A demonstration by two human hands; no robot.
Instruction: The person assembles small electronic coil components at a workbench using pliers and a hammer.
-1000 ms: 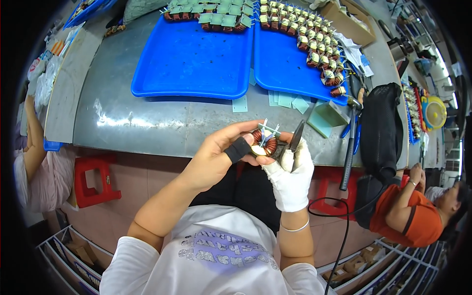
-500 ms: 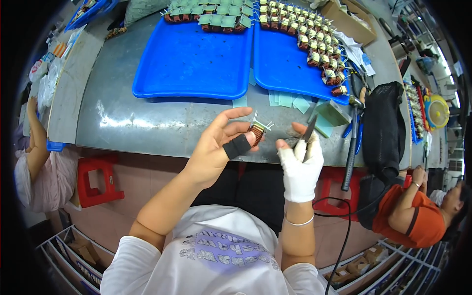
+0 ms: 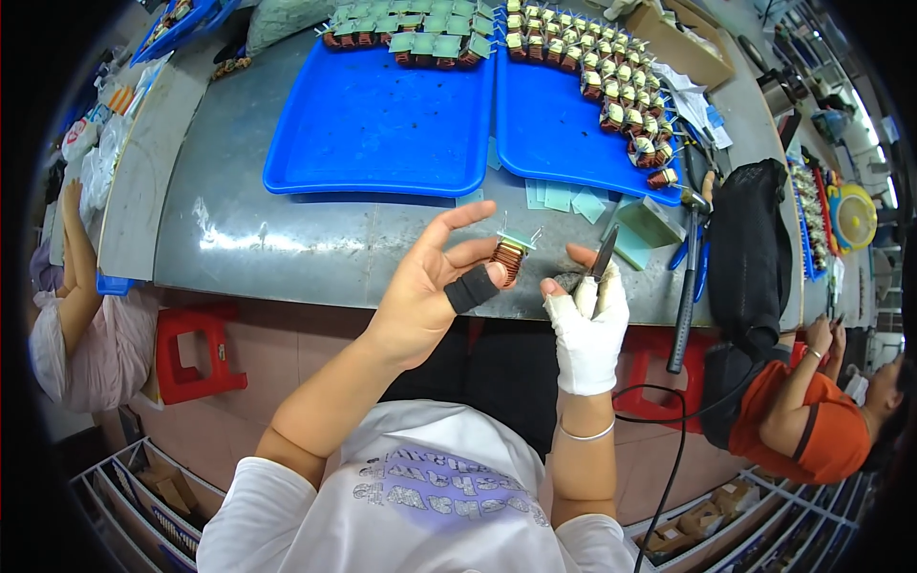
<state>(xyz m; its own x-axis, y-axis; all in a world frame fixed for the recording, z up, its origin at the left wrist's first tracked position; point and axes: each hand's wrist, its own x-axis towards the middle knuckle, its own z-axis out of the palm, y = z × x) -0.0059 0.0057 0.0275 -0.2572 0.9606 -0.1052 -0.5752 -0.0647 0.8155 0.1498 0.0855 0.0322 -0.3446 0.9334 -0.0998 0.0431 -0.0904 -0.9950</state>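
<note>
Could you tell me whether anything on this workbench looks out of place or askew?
Mostly tidy: coil parts stand in rows in the right blue tray. A few pale green slips lie scattered loose on the metal table beside that tray, overlapping at odd angles. The coil in the left hand looks intact.

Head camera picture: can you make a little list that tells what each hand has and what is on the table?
Left hand: bare, with a black thumb wrap, pinching a small copper-wound coil
Right hand: in a white glove, gripping a thin dark pointed tool
Table: grey metal
Left blue tray: mostly bare, coils along its far edge
Right blue tray: rows of coils along its far and right sides
Beside the right hand: hammer, black bag
</note>
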